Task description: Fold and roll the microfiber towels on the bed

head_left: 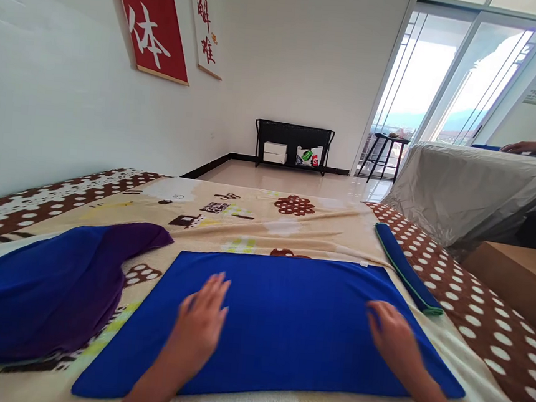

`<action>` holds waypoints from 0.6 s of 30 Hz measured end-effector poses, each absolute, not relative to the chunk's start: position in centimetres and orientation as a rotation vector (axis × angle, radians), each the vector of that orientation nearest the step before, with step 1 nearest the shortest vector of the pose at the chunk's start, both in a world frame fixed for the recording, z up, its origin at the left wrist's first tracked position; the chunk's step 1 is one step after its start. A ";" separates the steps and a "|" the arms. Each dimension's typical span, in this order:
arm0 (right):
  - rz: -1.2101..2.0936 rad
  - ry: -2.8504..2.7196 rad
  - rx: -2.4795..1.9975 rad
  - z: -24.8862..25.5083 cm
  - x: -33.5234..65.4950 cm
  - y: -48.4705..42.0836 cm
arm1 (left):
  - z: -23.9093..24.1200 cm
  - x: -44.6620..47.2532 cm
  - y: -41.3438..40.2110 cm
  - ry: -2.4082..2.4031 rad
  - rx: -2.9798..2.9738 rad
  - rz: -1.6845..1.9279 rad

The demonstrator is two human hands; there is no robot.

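A blue towel lies spread flat on the patterned blanket, with a small pale tag at its far edge. My left hand is over the left part of the towel, fingers stretched out and holding nothing. Toward the towel's right side, my right hand is slightly blurred, its fingers a little bent and apart, with nothing in them. Whether either palm presses on the cloth I cannot tell. A rolled blue towel with a green edge rests to the right. Loose blue and purple cloths lie heaped at the left.
Beyond the blanket stands a black rack holding white boxes. A dark stool is by the glass doors. At right are a plastic-covered table, another person's hand above it, and a cardboard box.
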State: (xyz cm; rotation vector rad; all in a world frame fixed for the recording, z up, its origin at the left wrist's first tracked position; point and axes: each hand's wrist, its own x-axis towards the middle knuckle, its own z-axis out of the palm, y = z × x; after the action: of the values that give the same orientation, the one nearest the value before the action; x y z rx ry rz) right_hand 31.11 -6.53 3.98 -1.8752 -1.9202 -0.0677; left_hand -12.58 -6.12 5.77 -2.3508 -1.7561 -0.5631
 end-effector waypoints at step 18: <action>0.157 -2.219 -1.777 -0.9 32.9 7.4 | 0.3 -13.7 8.0 -1.970 -2.419 -0.299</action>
State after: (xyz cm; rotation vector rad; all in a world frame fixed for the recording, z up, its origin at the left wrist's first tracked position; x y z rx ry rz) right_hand 32.89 7.43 -0.92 -1.7769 -2.2188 0.1569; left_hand -13.70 8.04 0.32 -2.4192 -1.9704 -0.2992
